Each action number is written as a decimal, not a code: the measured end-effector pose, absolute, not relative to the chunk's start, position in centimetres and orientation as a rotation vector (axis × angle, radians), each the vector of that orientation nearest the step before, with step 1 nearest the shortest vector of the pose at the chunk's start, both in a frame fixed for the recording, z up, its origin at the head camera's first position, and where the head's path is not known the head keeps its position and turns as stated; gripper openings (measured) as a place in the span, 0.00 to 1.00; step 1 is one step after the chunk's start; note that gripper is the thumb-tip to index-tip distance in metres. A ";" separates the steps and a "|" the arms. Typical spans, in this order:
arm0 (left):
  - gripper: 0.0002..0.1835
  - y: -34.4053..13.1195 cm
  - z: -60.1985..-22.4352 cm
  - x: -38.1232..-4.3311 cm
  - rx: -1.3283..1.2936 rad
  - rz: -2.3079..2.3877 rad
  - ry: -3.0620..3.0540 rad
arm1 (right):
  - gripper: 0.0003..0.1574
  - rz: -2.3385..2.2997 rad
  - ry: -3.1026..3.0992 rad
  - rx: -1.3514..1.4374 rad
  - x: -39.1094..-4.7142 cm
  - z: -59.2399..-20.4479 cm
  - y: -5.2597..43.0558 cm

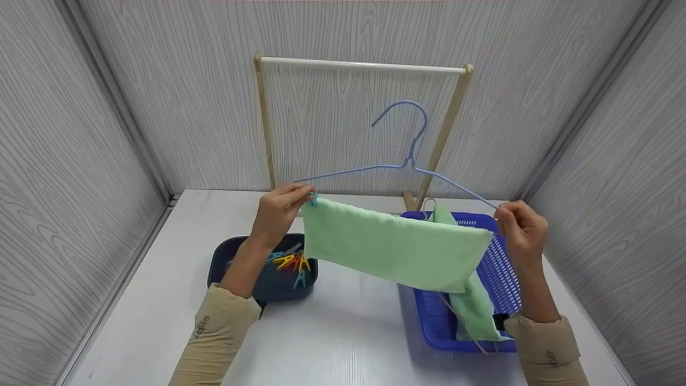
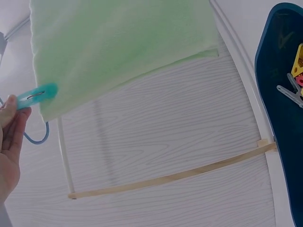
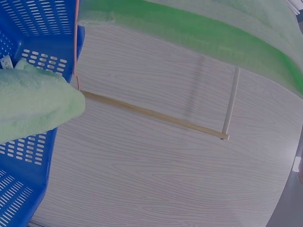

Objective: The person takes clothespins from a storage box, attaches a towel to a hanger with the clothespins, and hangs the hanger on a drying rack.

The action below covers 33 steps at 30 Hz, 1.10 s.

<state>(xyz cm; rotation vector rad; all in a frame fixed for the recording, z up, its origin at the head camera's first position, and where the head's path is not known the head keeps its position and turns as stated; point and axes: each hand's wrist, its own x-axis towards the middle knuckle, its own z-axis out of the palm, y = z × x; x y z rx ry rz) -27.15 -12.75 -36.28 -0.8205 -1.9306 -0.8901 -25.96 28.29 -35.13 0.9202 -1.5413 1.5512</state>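
Note:
A blue wire hanger (image 1: 411,159) is held up in front, its hook upward. From its lower side hangs a light green cloth (image 1: 396,244), sloping down to the right. My left hand (image 1: 278,212) pinches a turquoise clothespin (image 2: 35,95) that clips the cloth's upper left corner; the left wrist view shows thumb and fingers on its handles. At the hanger's right end, my right hand (image 1: 521,230) grips the wire, fingers curled, close to the cloth's right corner. In the right wrist view that hand is almost wholly out of frame, and the cloth spans the top.
Behind the hanger stands a wooden rack with a white rod (image 1: 364,65). Below my left forearm is a dark blue tray (image 1: 214,262) with several coloured clothespins (image 1: 292,261). A blue basket (image 1: 466,346) at right holds another green cloth (image 1: 474,308) and a pink hanger (image 1: 474,342).

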 end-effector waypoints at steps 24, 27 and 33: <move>0.17 -13.1 -37.0 -27.2 -0.794 -0.936 -2.019 | 0.16 1.384 -1.672 0.848 -26.5 -35.9 28.6; 0.18 -13.1 -37.0 -27.1 -0.794 -0.958 -2.006 | 0.16 1.360 -1.692 0.828 -26.6 -35.8 28.6; 0.18 -13.2 -37.1 -27.1 -0.788 -0.990 -2.010 | 0.19 1.277 -1.745 0.903 -25.9 -34.7 27.8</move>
